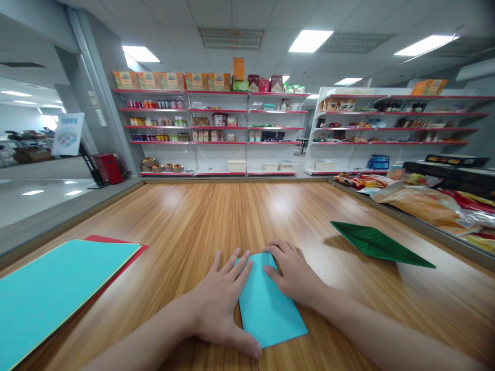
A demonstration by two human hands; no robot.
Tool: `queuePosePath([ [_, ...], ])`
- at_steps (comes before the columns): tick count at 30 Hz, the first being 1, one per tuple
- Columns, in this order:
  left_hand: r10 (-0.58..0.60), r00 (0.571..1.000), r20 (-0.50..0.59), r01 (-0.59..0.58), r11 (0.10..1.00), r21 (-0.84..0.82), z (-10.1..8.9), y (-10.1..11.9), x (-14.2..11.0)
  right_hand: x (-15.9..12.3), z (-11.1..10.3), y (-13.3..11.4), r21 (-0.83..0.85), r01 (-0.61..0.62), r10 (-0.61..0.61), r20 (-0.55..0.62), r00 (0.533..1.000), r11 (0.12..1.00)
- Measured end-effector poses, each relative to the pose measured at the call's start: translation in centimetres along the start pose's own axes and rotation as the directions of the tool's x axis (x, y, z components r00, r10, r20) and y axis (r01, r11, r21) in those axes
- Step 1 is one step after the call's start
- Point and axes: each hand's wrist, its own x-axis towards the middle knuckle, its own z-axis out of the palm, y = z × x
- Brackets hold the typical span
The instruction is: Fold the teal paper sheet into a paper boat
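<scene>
The wooden worktop (pixel 216 221) fills the middle and lower frame, its near edge cut off by the bottom border. Beyond it, across the upper frame, white shelves (pixel 247 131) with red edging carry boxes, bottles and packets too small to read. At the lower left lies a stack of paper sheets (pixel 54 288), a turquoise one on top and a red one showing at its far edge; the stack runs out of the frame at left and bottom. Along the right edge, a heap of snack bags (pixel 421 201) sits on a ledge beside the worktop, blurred and partly cut off. Right of centre, a folded green paper shape (pixel 377 245) rests on the wood, well apart from the hands.

At lower centre lies the folded turquoise paper (pixel 268 304), its far end hidden under the fingers, so any fold there cannot be made out. The left hand (pixel 220 304) lies flat, fingers spread wide, pressing the paper's left edge with the thumb along its near corner. The right hand (pixel 296 273) rests palm down on the paper's upper right part, fingers (pixel 276 252) close together and bent slightly; it grips nothing. Both forearms leave the frame at the bottom.
</scene>
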Motion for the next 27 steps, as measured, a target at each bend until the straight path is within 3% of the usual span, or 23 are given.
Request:
queuePosePath([
  [4,0.0,1.0,-0.009,0.001,0.999,0.041,0.2,0.1,0.2,-0.3,-0.1,0.1,-0.006,-0.025,0.025,-0.01,1.0,1.0],
  [10,-0.126,0.99,-0.062,0.132,0.986,0.105,1.1,1.2,-0.6,-0.6,0.0,0.2,-0.007,-0.061,0.061,-0.027,0.998,0.998],
  [14,-0.084,0.996,-0.021,0.086,0.99,0.115,0.5,1.5,-1.7,-0.7,-0.2,0.0,0.001,-0.061,0.061,-0.041,0.997,0.998],
  [18,-0.119,0.993,0.012,0.117,0.988,0.105,-0.4,2.3,-2.4,-0.8,-0.2,0.0,0.031,-0.054,0.055,-0.055,0.997,0.998],
  [24,-0.121,0.992,0.043,0.116,0.988,0.101,-1.7,3.5,-2.7,-1.2,-0.2,-0.8,0.205,-0.081,0.104,-0.101,0.99,0.975],
  [27,-0.074,0.996,0.044,0.071,0.994,0.085,-1.5,2.9,-2.7,-1.6,0.1,-1.6,0.372,-0.139,0.166,-0.04,0.985,0.918],
])
